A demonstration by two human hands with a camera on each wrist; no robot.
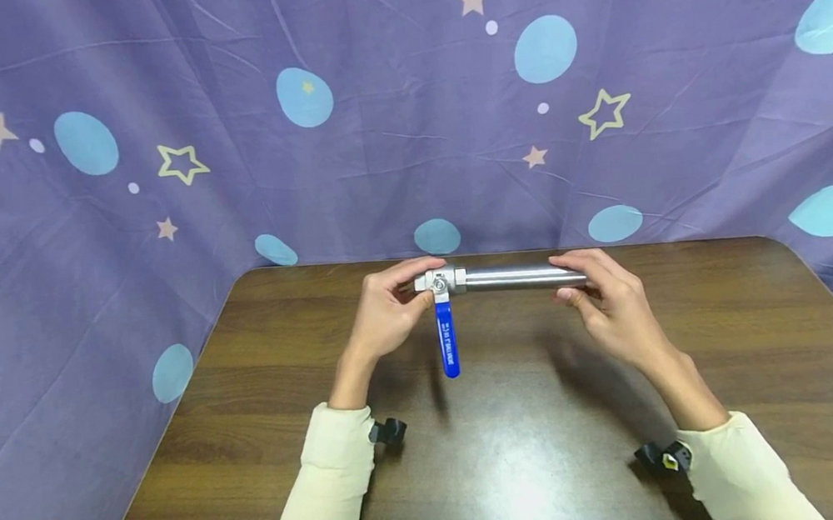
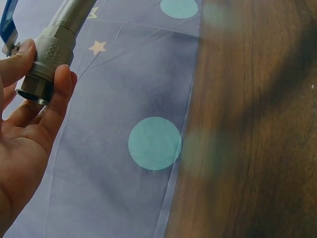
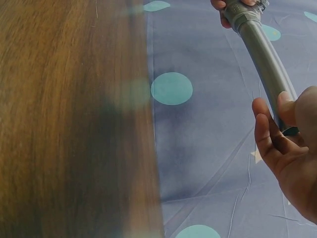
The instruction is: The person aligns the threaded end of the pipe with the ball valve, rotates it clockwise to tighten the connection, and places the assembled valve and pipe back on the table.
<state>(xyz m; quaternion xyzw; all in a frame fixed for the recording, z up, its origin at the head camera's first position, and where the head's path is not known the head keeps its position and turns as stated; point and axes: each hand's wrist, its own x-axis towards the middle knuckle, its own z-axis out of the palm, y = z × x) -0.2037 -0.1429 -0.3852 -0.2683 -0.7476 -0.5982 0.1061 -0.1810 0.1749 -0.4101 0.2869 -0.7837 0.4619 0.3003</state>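
A metal ball valve (image 1: 440,284) with a blue lever handle (image 1: 448,341) is joined to a shiny steel pipe (image 1: 508,277), held level above the table. My left hand (image 1: 385,311) grips the valve body at its free end, thumb on one side and fingers on the other. The lever hangs toward me, across the pipe's line. At the pipe's far right end, my right hand (image 1: 617,308) pinches the tube between thumb and fingers. In the left wrist view the valve's open end (image 2: 37,91) shows between the fingers. How deep the pipe sits in the valve is hidden.
Below the hands spreads a brown wood-grain table (image 1: 477,421) with rounded back corners. A purple curtain (image 1: 393,170) with stars and blue dots hangs along its back and left sides. Black camera mounts (image 1: 389,432) sit on both wrists.
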